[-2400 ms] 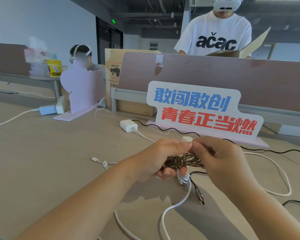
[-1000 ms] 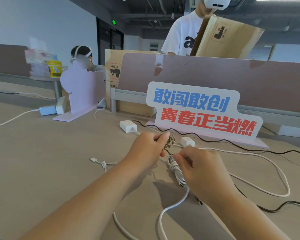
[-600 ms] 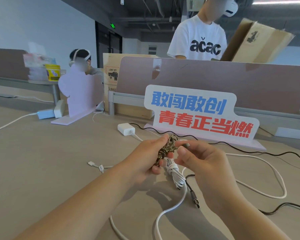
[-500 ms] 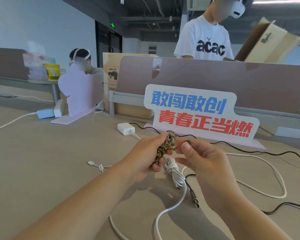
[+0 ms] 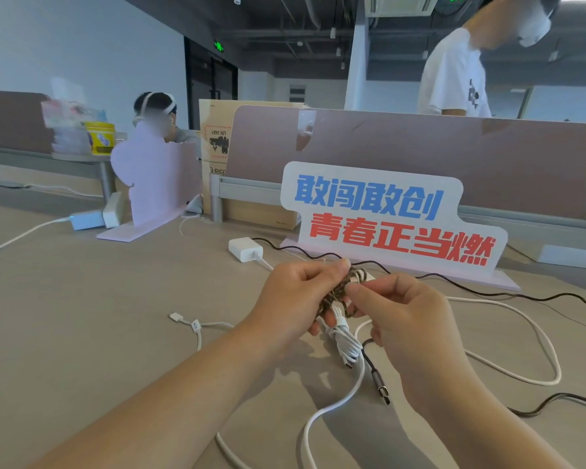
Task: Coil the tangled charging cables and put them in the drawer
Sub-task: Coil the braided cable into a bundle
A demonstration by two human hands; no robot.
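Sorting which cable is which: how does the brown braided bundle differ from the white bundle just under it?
The braided bundle is speckled brown and woven; the white bundle is smooth and plain. The braided bundle is pinched between the left hand and right hand; the white bundle hangs below them, its long tail running over the table. Both are bunched into short loops.

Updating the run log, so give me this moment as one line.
step: coiling | left hand: grips braided cable | right hand: pinches braided cable | white cable: bundled below hands | drawer: not in view
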